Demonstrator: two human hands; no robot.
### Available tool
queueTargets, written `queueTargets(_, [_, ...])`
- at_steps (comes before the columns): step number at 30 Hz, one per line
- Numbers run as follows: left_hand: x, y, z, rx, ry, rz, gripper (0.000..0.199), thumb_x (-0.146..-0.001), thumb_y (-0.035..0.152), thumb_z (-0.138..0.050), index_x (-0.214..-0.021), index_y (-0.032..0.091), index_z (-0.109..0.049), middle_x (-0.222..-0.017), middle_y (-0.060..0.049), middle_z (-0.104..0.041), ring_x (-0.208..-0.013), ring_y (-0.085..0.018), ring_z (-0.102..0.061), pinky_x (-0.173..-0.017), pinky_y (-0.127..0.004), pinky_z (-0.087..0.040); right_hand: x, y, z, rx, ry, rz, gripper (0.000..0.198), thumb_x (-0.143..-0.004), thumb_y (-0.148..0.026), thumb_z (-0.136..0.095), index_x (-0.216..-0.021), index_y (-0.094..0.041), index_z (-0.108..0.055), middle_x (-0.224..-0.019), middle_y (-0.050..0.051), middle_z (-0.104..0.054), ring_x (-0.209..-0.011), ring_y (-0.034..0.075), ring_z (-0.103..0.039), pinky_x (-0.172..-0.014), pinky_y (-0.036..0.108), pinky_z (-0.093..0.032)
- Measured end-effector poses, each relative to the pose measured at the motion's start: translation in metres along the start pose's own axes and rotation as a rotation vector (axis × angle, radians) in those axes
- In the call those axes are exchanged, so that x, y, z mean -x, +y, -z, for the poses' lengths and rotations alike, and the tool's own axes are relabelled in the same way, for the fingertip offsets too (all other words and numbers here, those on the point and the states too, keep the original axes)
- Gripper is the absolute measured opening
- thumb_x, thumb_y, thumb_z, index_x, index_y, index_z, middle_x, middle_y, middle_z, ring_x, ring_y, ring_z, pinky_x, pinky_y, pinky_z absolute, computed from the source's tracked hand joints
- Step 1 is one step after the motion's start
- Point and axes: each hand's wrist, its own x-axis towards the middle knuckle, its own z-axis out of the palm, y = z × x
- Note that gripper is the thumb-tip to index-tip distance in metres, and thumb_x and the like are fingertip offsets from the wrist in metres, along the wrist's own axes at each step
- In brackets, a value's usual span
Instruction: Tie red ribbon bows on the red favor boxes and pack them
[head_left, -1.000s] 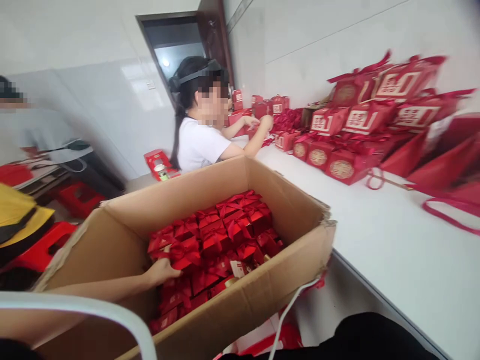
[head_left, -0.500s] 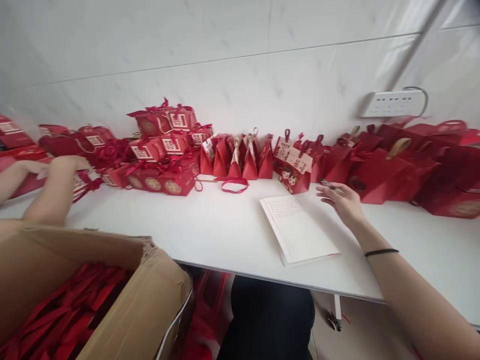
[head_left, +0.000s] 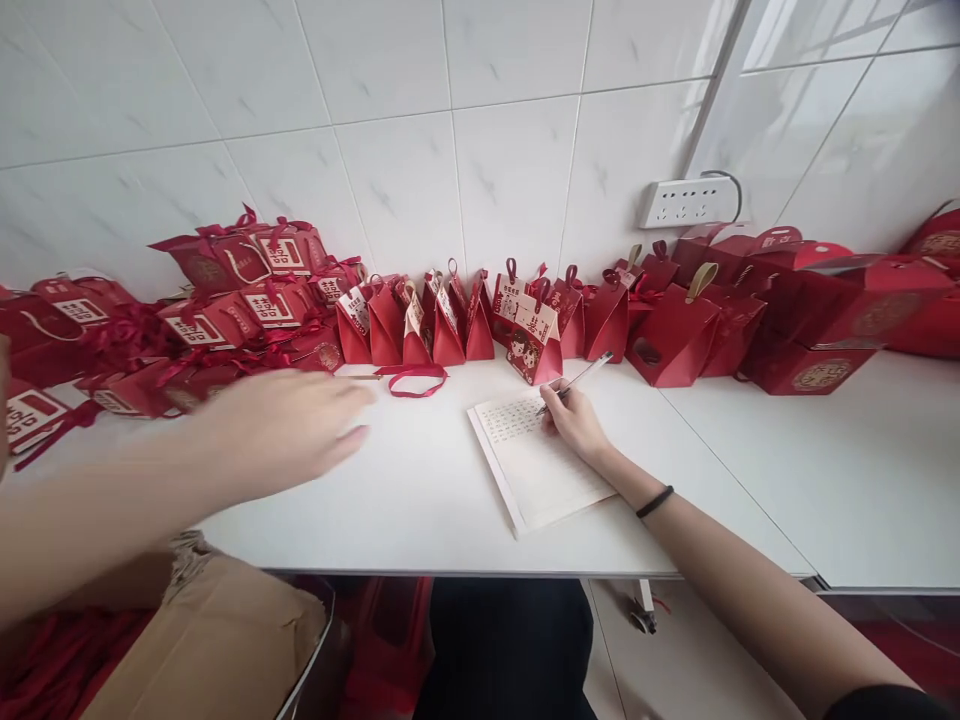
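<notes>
My right hand (head_left: 574,425) is closed around a pen (head_left: 592,375), its tip at the written lines of an open notebook (head_left: 551,490) on the white table. The lower part of the page is blank. My left hand (head_left: 289,430), blurred by motion, reaches in from the left above the table. Its fingers stretch to the right, the thumb is apart, and no object shows in it. A red ribbon loop (head_left: 416,380) lies just beyond those fingertips. Behind the notebook stands a red gift box (head_left: 534,350) with a cartoon couple on it.
Stacked red gift boxes (head_left: 277,303) with bows stand at the left, and folded red boxes (head_left: 386,325) line the wall. Larger red boxes (head_left: 814,310) fill the right. A cardboard box (head_left: 217,640) of red ribbons sits lower left. A power strip (head_left: 686,203) hangs on the tiles.
The view has turned right. My right hand has come from beside the notebook onto its page with the pen. My left hand has swung from the boxes at far left toward the middle.
</notes>
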Motion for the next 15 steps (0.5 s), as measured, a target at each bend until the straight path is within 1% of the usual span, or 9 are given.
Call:
queueTargets(1, [-0.020,0.016,-0.023,-0.092,-0.089,-0.107,0.014,-0.063,0.025,-0.068,-0.068,0.018,-0.058,-0.072,-0.002,-0.059,-0.098,-0.032,-0.059,-0.103,-0.052,-0.031,0.000,0.000,-0.001,0.016,-0.010,-0.005,0.041,-0.080,-0.062,-0.041,-0.071,-0.022,-0.041,-0.047,-0.003,-0.053,-0.040,0.014,-0.049,-0.045,0.024,-0.039])
queueTargets(2, [-0.039,0.030,-0.049,-0.127,-0.146,-0.180,0.011,-0.063,0.020,-0.067,-0.063,0.017,-0.056,-0.069,-0.004,-0.058,-0.095,-0.033,-0.059,-0.101,-0.054,-0.030,0.000,0.000,-0.002,0.037,-0.013,-0.009,0.038,-0.080,-0.058,-0.043,-0.069,-0.021,-0.043,-0.048,-0.002,-0.054,-0.041,0.014,-0.049,-0.046,0.025,-0.040])
queueTargets(3, [-0.056,0.041,-0.075,-0.118,-0.177,-0.228,0.012,-0.065,0.016,-0.064,-0.059,0.017,-0.054,-0.068,-0.005,-0.057,-0.092,-0.033,-0.060,-0.099,-0.052,-0.033,0.000,0.000,-0.003,0.060,-0.011,-0.012,0.035,-0.079,-0.054,-0.046,-0.067,-0.021,-0.043,-0.049,-0.002,-0.054,-0.043,0.014,-0.050,-0.048,0.025,-0.040])
queueTargets(5, [-0.084,0.052,-0.127,-0.075,-0.189,-0.243,0.012,-0.068,0.013,-0.060,-0.059,0.017,-0.054,-0.068,-0.007,-0.057,-0.089,-0.032,-0.061,-0.094,-0.048,-0.038,0.001,0.000,-0.004,0.107,0.003,-0.017,0.029,-0.076,-0.045,-0.052,-0.062,-0.021,-0.044,-0.049,-0.002,-0.053,-0.047,0.014,-0.051,-0.052,0.025,-0.040])
queueTargets(7, [-0.101,0.050,-0.171,-0.017,-0.200,-0.249,0.006,-0.074,0.016,-0.056,-0.075,0.018,-0.061,-0.081,-0.009,-0.060,-0.090,-0.030,-0.060,-0.090,-0.042,-0.042,0.002,0.000,-0.005,0.150,0.007,-0.024,0.023,-0.073,-0.039,-0.054,-0.061,-0.021,-0.045,-0.049,-0.003,-0.052,-0.050,0.015,-0.050,-0.054,0.025,-0.039])
queueTargets(8, [-0.106,0.046,-0.189,-0.001,-0.200,-0.248,0.012,-0.078,0.019,-0.053,-0.084,0.017,-0.063,-0.088,-0.010,-0.060,-0.094,-0.029,-0.058,-0.089,-0.041,-0.042,0.002,0.000,-0.006,0.167,0.004,-0.029,0.022,-0.073,-0.038,-0.054,-0.062,-0.021,-0.045,-0.050,-0.003,-0.051,-0.049,0.014,-0.049,-0.054,0.026,-0.039])
queueTargets(11, [-0.111,0.035,-0.221,0.005,-0.145,-0.249,0.026,-0.085,0.029,-0.046,-0.101,0.016,-0.061,-0.098,-0.011,-0.057,-0.099,-0.028,-0.054,-0.089,-0.039,-0.041,0.000,0.001,-0.005,0.204,0.010,-0.051,0.023,-0.075,-0.041,-0.051,-0.066,-0.021,-0.044,-0.050,-0.004,-0.048,-0.048,0.014,-0.046,-0.052,0.026,-0.037])
queueTargets(13, [-0.110,0.030,-0.226,-0.016,-0.128,-0.249,0.029,-0.085,0.034,-0.047,-0.104,0.017,-0.060,-0.101,-0.010,-0.055,-0.099,-0.027,-0.052,-0.090,-0.040,-0.040,-0.002,0.001,-0.003,0.223,0.027,-0.063,0.025,-0.075,-0.043,-0.050,-0.065,-0.021,-0.043,-0.051,-0.005,-0.045,-0.048,0.013,-0.043,-0.051,0.025,-0.035])
queueTargets(15, [-0.109,0.028,-0.225,-0.030,-0.162,-0.261,0.032,-0.083,0.036,-0.050,-0.108,0.018,-0.059,-0.104,-0.009,-0.054,-0.101,-0.026,-0.051,-0.091,-0.040,-0.039,-0.003,0.000,-0.003,0.256,0.032,-0.063,0.025,-0.075,-0.041,-0.049,-0.062,-0.021,-0.041,-0.051,-0.005,-0.042,-0.049,0.012,-0.040,-0.050,0.024,-0.033])
